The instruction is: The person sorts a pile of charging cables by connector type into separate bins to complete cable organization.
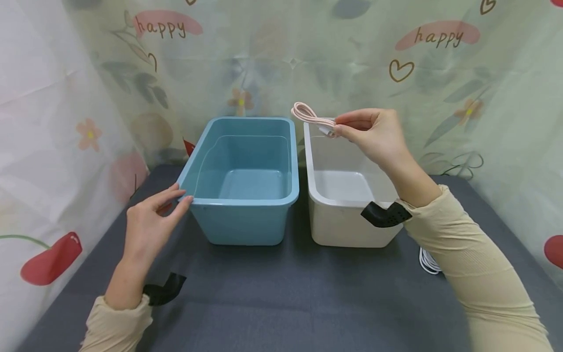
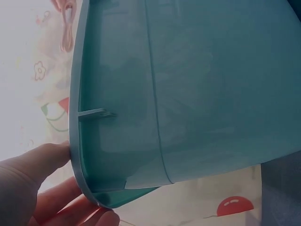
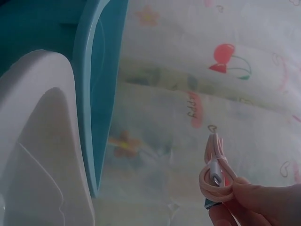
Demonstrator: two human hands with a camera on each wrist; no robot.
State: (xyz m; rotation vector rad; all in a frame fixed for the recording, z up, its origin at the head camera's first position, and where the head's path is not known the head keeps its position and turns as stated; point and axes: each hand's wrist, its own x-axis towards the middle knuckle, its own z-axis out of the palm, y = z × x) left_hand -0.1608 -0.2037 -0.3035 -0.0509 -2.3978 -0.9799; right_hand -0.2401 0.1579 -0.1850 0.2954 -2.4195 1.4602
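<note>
A coiled pale pink charging cable [image 1: 310, 116] is pinched between the thumb and fingers of my right hand [image 1: 374, 132], held above the white bin [image 1: 347, 225]. Its light-coloured plug [image 3: 215, 173] shows in the right wrist view. At the near left corner of the blue bin [image 1: 246, 225], my left hand [image 1: 151, 220] grips the rim [image 2: 75, 141], thumb on one side and fingers on the other. The inside floor of the blue bin is bare in the head view. Part of the white bin's interior is hidden behind my right forearm.
Both bins stand side by side on a dark grey cloth [image 1: 264, 298]. A coiled white cable [image 1: 428, 261] lies to the right, partly covered by my sleeve. Patterned curtains [image 1: 272, 58] hang behind and at both sides.
</note>
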